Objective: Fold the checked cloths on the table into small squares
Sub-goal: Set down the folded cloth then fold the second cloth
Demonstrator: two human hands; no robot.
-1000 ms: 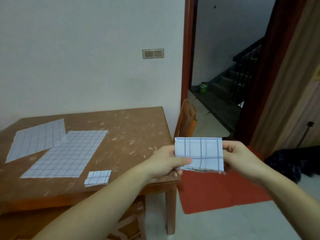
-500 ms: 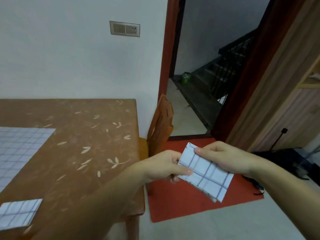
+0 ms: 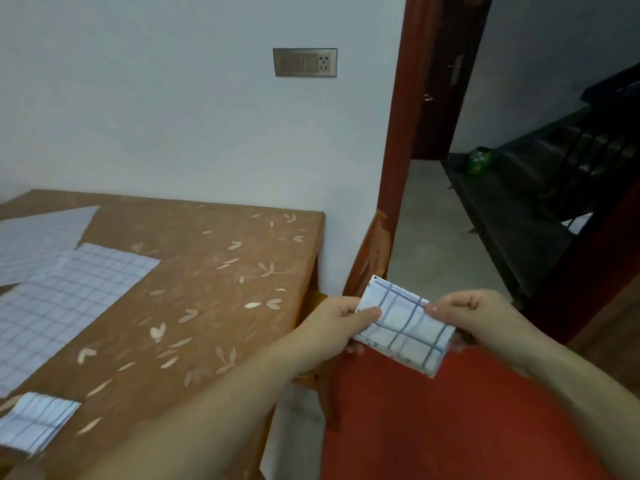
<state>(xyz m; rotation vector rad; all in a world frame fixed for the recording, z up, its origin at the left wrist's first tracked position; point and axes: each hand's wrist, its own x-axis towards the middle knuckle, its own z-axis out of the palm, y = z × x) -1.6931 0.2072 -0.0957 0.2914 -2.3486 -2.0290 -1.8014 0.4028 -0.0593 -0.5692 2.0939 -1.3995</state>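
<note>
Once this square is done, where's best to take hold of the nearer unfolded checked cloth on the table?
Probably at its far right corner, coming in from the right over the bare wooden table. The nearer unfolded cloth lies flat, and that corner sits free on the wood. Its far left edge meets the other flat cloth, and the folded square lies by its near side.

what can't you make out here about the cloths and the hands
Head view only:
- Folded cloth in hand: layer count and underside hidden by its top face.
- Left hand and right hand: fingers beneath the cloth mostly hidden.
- Two flat cloths: cut off by the left edge.
- Small folded square: partly cut off, blurred.
</note>
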